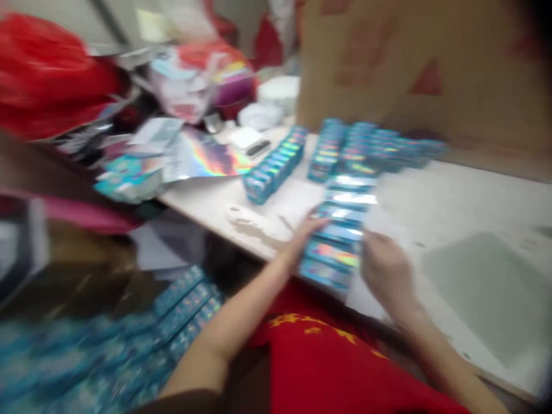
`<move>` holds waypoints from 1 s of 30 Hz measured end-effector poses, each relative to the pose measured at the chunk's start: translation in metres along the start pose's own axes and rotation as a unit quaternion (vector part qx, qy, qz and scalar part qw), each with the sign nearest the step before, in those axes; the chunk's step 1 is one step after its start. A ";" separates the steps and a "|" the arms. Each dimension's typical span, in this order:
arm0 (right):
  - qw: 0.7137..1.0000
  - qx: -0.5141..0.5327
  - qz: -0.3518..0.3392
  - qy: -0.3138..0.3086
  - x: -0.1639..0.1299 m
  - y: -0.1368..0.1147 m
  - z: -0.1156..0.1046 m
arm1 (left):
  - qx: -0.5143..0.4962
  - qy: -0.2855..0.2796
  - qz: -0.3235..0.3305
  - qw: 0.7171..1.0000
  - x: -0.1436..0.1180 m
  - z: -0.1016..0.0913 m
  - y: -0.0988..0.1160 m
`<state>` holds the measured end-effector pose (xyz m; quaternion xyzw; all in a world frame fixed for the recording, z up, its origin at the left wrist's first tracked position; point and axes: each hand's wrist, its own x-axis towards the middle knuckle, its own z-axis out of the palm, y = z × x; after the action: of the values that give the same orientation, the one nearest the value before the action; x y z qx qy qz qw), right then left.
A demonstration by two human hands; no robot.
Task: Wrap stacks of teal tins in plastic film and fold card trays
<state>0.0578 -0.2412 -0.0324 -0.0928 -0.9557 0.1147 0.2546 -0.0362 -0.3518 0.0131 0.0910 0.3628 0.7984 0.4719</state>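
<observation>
A long row of small shiny blue boxes (334, 233) lies at the table's front edge, pointing away from me. My left hand (307, 231) is closed against its left side, with the thumb over the top. On the opposite side, my right hand (385, 267) presses curled fingers against the row. Motion blurs both hands, and their undersides are hidden. Beyond them, more blue box rows (328, 149) stand near the far end of the held row. Another separate row (276, 165) sits to the left on the tabletop.
A large cardboard box (422, 75) stands at the back of the white table (431, 201). A grey-green sheet (487, 287) lies at right. Silvery film (202, 155) and a red bag (52, 75) are at left. Many blue boxes (86, 362) fill the lower left.
</observation>
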 end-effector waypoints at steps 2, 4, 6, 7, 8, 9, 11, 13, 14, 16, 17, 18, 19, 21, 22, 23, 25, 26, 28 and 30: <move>0.997 -0.040 0.007 -0.060 -0.018 0.010 -0.001 | 0.005 0.074 -0.047 0.996 -0.017 -0.037 0.019; 0.990 -0.034 0.003 -0.138 -0.031 0.012 0.016 | 0.022 0.146 -0.061 0.987 -0.039 -0.069 0.036; 0.990 0.006 0.030 -0.135 -0.040 0.012 0.037 | 0.036 0.186 -0.086 0.978 -0.067 -0.090 0.047; 0.992 0.035 0.048 -0.112 -0.044 0.012 0.046 | 0.046 0.204 -0.101 0.973 -0.080 -0.096 0.050; 0.992 0.067 0.064 -0.086 -0.047 0.013 0.052 | 0.058 0.218 -0.114 0.968 -0.092 -0.100 0.051; 0.991 0.096 0.071 -0.065 -0.049 0.014 0.055 | 0.071 0.227 -0.127 0.963 -0.101 -0.102 0.050; 0.987 0.136 0.068 -0.053 -0.049 0.018 0.053 | 0.092 0.221 -0.147 0.960 -0.109 -0.100 0.047; 0.985 0.141 0.069 -0.072 -0.044 0.021 0.047 | 0.105 0.183 -0.159 0.964 -0.106 -0.093 0.042; 0.983 0.134 0.083 -0.091 -0.040 0.022 0.043 | 0.111 0.157 -0.161 0.968 -0.102 -0.088 0.041; 0.976 0.118 0.129 -0.131 -0.031 0.022 0.038 | 0.129 0.103 -0.164 0.973 -0.091 -0.078 0.038; 0.971 0.114 0.151 -0.146 -0.026 0.021 0.035 | 0.142 0.080 -0.168 0.972 -0.086 -0.073 0.037; 0.967 0.113 0.167 -0.157 -0.022 0.020 0.033 | 0.158 0.063 -0.174 0.970 -0.080 -0.069 0.036; 0.964 0.116 0.178 -0.162 -0.017 0.020 0.031 | 0.175 0.051 -0.180 0.967 -0.074 -0.067 0.034; 0.960 0.132 0.185 -0.164 -0.009 0.018 0.026 | 0.209 0.042 -0.185 0.959 -0.066 -0.065 0.031; 0.958 0.141 0.185 -0.167 -0.004 0.017 0.023 | 0.222 0.042 -0.186 0.956 -0.063 -0.065 0.030; 0.958 0.142 0.184 -0.167 0.000 0.016 0.020 | 0.232 0.045 -0.187 0.954 -0.061 -0.066 0.029; 0.964 0.111 0.185 -0.157 0.008 0.013 0.012 | 0.243 0.051 -0.188 0.950 -0.059 -0.067 0.028; 0.967 0.083 0.190 -0.147 0.011 0.012 0.009 | 0.244 0.053 -0.188 0.950 -0.060 -0.067 0.028; 0.968 0.048 0.206 -0.137 0.016 0.009 0.004 | 0.245 0.049 -0.186 0.950 -0.062 -0.066 0.030; 0.961 0.069 0.220 -0.150 0.017 0.008 0.003 | 0.243 0.040 -0.176 0.953 -0.062 -0.064 0.033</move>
<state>0.0432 -0.2297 -0.0291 -0.2645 -0.9289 0.2457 0.0824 -0.0564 -0.4437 0.0010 0.1057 0.5750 0.5928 0.5539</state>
